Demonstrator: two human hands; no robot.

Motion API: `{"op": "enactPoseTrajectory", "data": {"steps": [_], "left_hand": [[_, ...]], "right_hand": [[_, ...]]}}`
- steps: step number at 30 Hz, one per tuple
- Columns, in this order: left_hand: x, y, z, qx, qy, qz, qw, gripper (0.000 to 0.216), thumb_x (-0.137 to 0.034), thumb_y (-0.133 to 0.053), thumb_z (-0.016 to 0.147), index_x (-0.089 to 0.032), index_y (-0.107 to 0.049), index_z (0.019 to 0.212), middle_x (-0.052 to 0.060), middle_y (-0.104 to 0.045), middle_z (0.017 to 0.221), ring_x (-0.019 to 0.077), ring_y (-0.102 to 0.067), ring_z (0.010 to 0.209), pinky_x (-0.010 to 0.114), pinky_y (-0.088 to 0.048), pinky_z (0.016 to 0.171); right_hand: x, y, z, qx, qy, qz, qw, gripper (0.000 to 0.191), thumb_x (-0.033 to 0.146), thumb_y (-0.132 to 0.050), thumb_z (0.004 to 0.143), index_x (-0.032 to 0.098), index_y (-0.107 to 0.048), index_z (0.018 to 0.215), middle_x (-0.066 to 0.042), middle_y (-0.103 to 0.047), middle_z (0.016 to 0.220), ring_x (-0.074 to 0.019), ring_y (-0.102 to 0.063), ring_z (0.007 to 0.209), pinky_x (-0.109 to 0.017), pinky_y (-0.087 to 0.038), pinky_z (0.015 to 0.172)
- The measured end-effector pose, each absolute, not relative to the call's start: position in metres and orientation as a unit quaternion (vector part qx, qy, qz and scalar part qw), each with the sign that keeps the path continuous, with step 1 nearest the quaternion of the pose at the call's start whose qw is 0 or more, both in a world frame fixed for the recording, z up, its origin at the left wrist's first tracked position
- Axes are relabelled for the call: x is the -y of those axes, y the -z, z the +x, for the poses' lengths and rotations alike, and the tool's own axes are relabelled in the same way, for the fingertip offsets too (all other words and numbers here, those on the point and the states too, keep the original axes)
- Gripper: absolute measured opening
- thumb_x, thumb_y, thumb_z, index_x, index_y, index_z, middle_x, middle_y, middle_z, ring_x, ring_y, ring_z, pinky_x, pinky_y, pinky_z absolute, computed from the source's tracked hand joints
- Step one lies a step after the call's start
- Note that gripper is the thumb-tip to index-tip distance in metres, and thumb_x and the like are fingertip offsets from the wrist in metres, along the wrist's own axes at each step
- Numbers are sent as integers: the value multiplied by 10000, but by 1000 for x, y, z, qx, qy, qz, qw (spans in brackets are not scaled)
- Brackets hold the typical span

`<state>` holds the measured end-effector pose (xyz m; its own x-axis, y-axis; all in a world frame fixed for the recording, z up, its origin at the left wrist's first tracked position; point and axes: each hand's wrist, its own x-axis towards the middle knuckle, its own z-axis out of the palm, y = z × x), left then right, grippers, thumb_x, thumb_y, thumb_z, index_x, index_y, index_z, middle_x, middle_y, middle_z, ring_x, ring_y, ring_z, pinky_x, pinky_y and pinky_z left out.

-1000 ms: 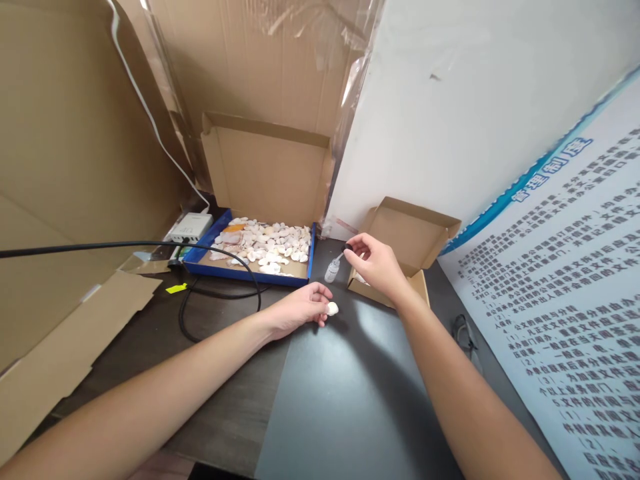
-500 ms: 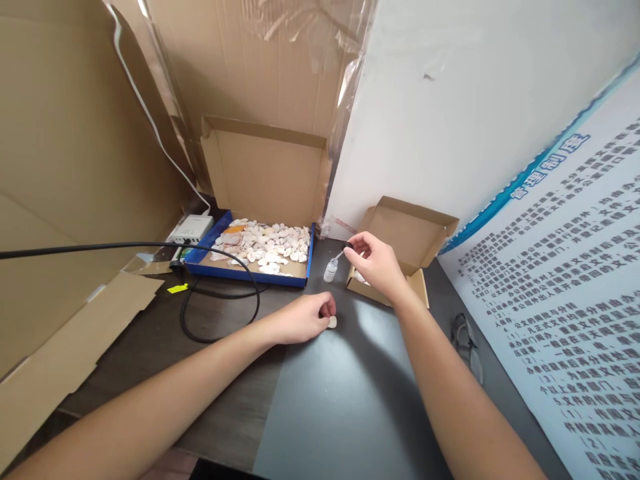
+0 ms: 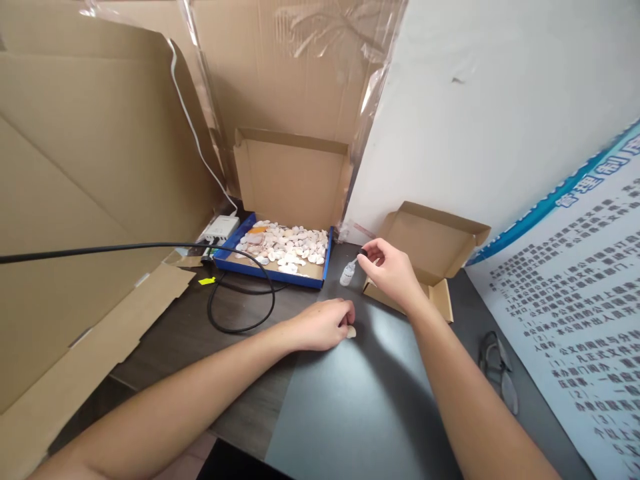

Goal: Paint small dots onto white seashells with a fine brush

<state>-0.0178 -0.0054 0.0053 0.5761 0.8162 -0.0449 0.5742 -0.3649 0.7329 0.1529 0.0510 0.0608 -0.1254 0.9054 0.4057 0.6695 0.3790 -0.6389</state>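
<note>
L hand point(image 3: 325, 325) lies curled on the grey mat point(image 3: 360, 400), in front of the blue tray point(image 3: 273, 275) & a bit right of its near-right corner. Fingertips are closed on one small white shell point(image 3: 352, 332), which touches the mat. R hand point(image 3: 396, 275) is just right of the tray's right end, thumb & forefinger pinched on a black cap point(image 3: 363, 254). A thin pale stem runs from the cap down to a small clear bottle point(image 3: 347, 274), which stands just beside the tray's near-right corner. Can't tell if the stem tip sits inside the neck.

The tray is full of loose shells point(image 3: 287, 243), w/ its brown lid point(image 3: 293, 180) propped up behind. Right of the tray, behind R hand, is an open cardboard box point(image 3: 435, 243), its front partly hid by the wrist. A black cable point(image 3: 235, 331) crosses the tray's front-left corner & loops on the dark table point(image 3: 175, 333) in front. Left of the tray are a white adapter point(image 3: 220, 228), a yellow tag point(image 3: 206, 281) & big cardboard sheets point(image 3: 85, 167). Far right of the tray are glasses point(image 3: 495, 363) & a printed poster point(image 3: 580, 300).
</note>
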Motion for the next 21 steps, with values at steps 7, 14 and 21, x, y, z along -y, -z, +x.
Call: {"op": "enactPoseTrajectory", "data": {"steps": [7,14,21], "left_hand": [[-8,-29,-21,-457,-231,801,310,126,-159,-465,853,-214,-532,944,42,-622,926,199,-573,810,302,-408,695],[-41,-50,-10,-542,-236,803,74,256,-289,-560,869,-155,-539,1087,143,-597,1129,305,-567,1064,392,-446,856],[-64,-26,-8,-536,-179,823,47,351,-471,-610,866,-153,-627,1015,145,-653,1048,345,-558,1061,422,-441,859]], "right_hand": [[-53,-58,151,730,-154,-532,400,120,321,-605,770,211,-592,818,-20,-665,733,-193,-605,683,-340,-481,709],[-51,-56,150,721,-152,-530,420,113,308,-617,757,216,-578,811,-7,-651,725,-179,-608,682,-317,-495,695],[-55,-55,151,729,-145,-523,418,153,290,-602,771,207,-666,882,-26,-684,776,-195,-639,743,-335,-512,747]]}}
